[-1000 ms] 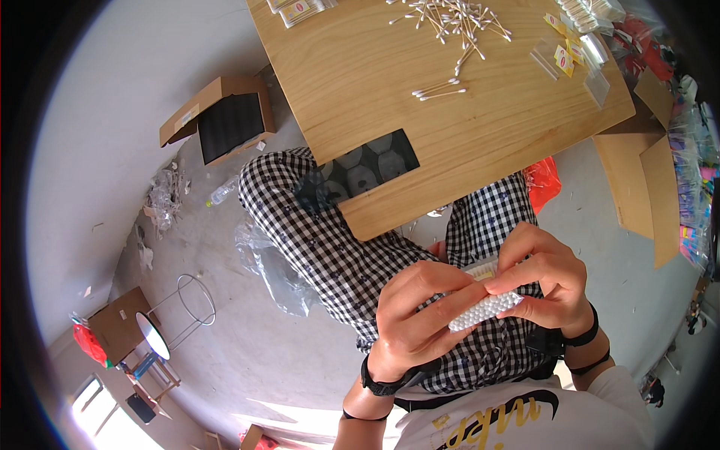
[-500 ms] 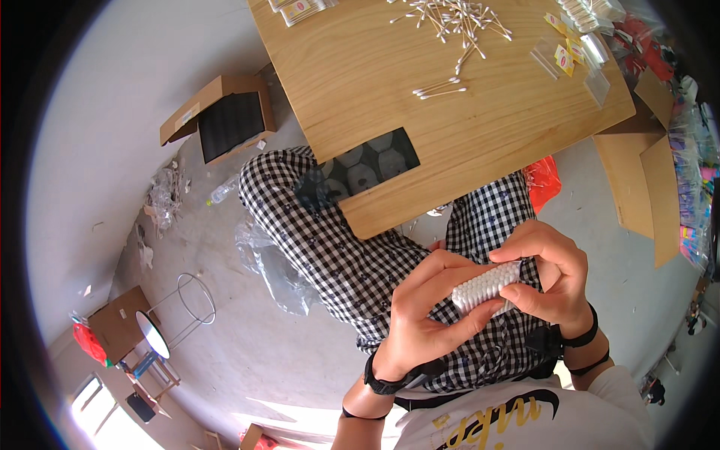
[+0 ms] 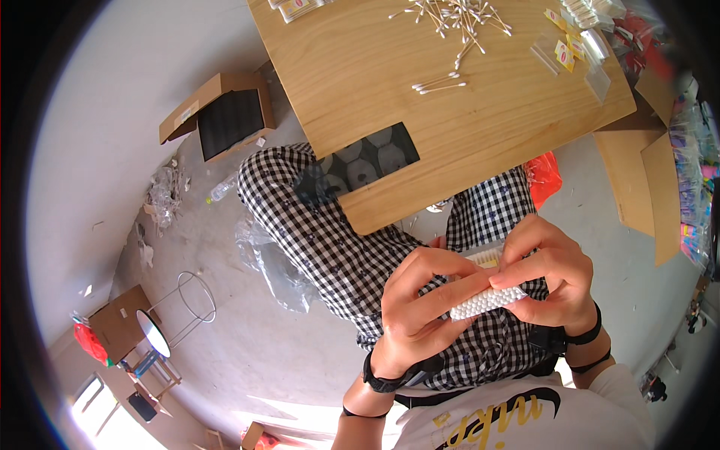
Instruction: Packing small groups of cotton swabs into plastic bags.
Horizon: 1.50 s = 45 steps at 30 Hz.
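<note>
Between both hands, above my lap, is a pack of cotton swabs [image 3: 487,303], its rows of white tips turned toward me. A strip of its yellow-marked far side shows beyond my fingers. My left hand [image 3: 420,304] grips the pack's left end, thumb below and fingers on top. My right hand [image 3: 551,274] pinches the right end, its fingertips meeting the left ones over the upper face. On the wooden table [image 3: 487,127] lie a heap of loose cotton swabs [image 3: 457,22] and a few separate swabs [image 3: 439,84].
Yellow labels [image 3: 566,54] and clear plastic sleeves [image 3: 598,85] lie at the table's right edge, near more bundled swabs [image 3: 589,13]. An open carton [image 3: 630,180] stands at right, another carton [image 3: 217,116] at left. A plastic bag [image 3: 281,270] and a stool [image 3: 180,322] are on the floor.
The pack has tilted, so its far side now shows and its tip end faces me more. My right fingers have moved onto the upper face beside my left fingertips.
</note>
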Motion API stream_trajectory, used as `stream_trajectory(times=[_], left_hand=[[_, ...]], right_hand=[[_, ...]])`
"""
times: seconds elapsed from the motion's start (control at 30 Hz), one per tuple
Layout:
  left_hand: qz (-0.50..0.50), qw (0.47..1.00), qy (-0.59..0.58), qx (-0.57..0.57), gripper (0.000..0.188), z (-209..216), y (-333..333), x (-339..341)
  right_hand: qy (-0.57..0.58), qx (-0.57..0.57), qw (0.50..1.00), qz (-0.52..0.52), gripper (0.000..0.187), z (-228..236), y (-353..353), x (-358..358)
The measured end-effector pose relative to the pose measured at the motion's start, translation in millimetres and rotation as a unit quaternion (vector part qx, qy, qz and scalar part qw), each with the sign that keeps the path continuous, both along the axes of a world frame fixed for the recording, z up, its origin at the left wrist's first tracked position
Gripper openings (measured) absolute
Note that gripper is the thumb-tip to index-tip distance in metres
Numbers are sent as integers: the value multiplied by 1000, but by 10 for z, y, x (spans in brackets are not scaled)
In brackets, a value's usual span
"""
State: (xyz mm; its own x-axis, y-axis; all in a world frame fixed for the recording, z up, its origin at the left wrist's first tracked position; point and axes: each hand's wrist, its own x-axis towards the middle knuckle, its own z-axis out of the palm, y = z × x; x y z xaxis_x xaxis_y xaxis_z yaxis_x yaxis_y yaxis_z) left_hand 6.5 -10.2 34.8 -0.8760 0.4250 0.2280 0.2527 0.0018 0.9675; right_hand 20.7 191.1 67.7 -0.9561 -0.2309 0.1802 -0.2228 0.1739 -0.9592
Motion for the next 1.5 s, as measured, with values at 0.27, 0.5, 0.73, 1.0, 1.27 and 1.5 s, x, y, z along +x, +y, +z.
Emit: stream_trajectory(times=[0.27,0.5,0.73,1.0,1.27,1.5], left_hand=[[19,1000,24,0,37,-9,30,21],[27,999,27,-4,42,19,31,29],[29,999,37,2,44,15,29,10],[62,994,37,-78,46,11,67,-25],[148,987,-17,-56,61,-223,132,-87],[162,980,-114,11,50,-389,-98,-296]], right_hand=[[-2,-5,1000,-4,30,6,3,10],[5,-2,1000,-9,30,22,-4,24],[-3,-5,1000,-5,29,16,-4,20],[-39,18,989,-139,36,-154,-109,20],[-149,-60,977,-140,46,-346,-514,-81],[-106,91,989,-54,24,-410,-290,-400]])
